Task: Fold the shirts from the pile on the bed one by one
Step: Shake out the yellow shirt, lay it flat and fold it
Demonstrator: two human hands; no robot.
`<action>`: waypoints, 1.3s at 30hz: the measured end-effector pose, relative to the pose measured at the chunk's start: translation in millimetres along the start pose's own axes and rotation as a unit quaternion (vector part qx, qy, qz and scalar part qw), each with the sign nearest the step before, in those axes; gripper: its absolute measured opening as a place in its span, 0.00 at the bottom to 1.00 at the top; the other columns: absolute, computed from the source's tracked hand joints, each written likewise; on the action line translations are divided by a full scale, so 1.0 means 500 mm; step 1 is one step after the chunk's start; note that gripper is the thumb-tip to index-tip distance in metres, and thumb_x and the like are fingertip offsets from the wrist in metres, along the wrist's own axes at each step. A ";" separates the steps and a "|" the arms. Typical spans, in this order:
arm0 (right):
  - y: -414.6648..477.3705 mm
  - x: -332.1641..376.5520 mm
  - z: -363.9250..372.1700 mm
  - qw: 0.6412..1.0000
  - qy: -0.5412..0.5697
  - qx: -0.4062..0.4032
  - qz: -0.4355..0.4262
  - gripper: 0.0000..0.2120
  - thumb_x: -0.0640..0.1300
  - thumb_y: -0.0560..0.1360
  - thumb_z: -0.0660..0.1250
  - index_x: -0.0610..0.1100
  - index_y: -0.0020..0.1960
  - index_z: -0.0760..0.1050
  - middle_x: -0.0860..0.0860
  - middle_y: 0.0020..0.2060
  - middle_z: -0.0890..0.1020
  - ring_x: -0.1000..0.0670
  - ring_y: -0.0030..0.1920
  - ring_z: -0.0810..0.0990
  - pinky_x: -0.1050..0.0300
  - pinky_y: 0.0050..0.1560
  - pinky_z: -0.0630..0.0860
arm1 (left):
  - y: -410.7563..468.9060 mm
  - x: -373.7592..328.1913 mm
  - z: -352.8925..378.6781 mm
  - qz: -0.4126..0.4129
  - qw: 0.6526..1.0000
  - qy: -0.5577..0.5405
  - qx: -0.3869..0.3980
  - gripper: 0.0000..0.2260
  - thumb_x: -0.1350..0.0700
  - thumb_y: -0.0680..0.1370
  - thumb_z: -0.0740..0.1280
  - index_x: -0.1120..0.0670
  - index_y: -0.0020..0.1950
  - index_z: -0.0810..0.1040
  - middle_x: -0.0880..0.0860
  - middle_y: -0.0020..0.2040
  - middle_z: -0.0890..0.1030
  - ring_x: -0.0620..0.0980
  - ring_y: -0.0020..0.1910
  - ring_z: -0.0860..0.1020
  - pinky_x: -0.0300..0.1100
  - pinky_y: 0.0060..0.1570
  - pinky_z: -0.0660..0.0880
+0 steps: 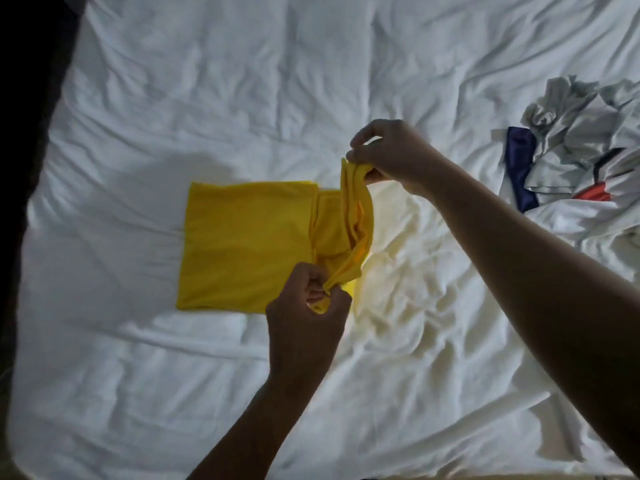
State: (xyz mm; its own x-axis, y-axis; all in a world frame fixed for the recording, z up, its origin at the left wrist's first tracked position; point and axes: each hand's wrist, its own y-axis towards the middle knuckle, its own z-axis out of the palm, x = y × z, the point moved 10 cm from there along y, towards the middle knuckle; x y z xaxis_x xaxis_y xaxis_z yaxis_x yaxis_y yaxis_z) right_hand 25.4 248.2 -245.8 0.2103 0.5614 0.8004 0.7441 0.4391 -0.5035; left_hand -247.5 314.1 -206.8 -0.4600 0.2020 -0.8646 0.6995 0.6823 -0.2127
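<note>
The left hand (308, 306) is closest to the camera and comes up from the near edge of the bed (207, 98). Its fingers are curled, and thumb and fingers pinch the near corner of the yellow shirt (249, 244) at its right end. The right hand (391, 154) reaches in from the right side, a little farther away. Its fingers are also bent, and they pinch the far corner of the same end. Between the two hands this end of the shirt is lifted off the cover and hangs in a soft curve with several layers of cloth.

The rest of the yellow shirt lies flat as a narrow rectangle around the middle of the bed, a little toward the left edge. The bed cover is white and has many wrinkles.

At the right edge of the bed lies the pile of shirts (581, 150), well apart from the yellow one. It is crumpled, grey and white, with a dark blue part and a small red part.
</note>
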 end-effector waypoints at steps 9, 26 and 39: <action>0.069 0.143 0.394 0.991 -0.112 0.048 -0.048 0.06 0.35 0.77 0.70 0.40 0.53 0.80 0.46 0.44 0.82 0.45 0.35 0.87 0.51 0.37 0.86 | 0.066 0.269 -0.251 -0.211 0.976 0.005 -0.058 0.07 0.47 0.72 0.67 0.50 0.44 0.79 0.48 0.38 0.86 0.46 0.42 0.85 0.49 0.45 0.79; 0.088 0.100 0.516 0.936 -0.311 0.044 -0.159 0.16 0.47 0.75 0.75 0.44 0.60 0.81 0.47 0.53 0.81 0.47 0.53 0.77 0.53 0.53 0.74 | 0.106 0.401 -0.342 -0.227 0.967 -0.011 -0.111 0.07 0.51 0.80 0.70 0.50 0.42 0.78 0.47 0.39 0.84 0.48 0.42 0.82 0.38 0.40 0.74; 0.074 0.019 0.339 0.932 -0.359 -0.028 -0.048 0.31 0.67 0.75 0.69 0.48 0.69 0.71 0.45 0.65 0.76 0.40 0.67 0.72 0.42 0.64 0.70 | 0.015 0.473 -0.230 -0.438 0.848 -0.268 -0.133 0.15 0.52 0.79 0.73 0.64 0.54 0.77 0.56 0.38 0.84 0.56 0.39 0.84 0.46 0.38 0.81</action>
State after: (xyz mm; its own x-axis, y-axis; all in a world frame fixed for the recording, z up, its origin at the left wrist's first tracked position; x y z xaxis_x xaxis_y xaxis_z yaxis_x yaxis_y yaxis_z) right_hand -52.6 388.8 -312.2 -0.3226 0.8546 0.4068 0.7740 0.4856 -0.4064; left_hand -413.8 447.5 -360.5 -0.3755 -0.7628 -0.5265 0.0377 0.5550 -0.8310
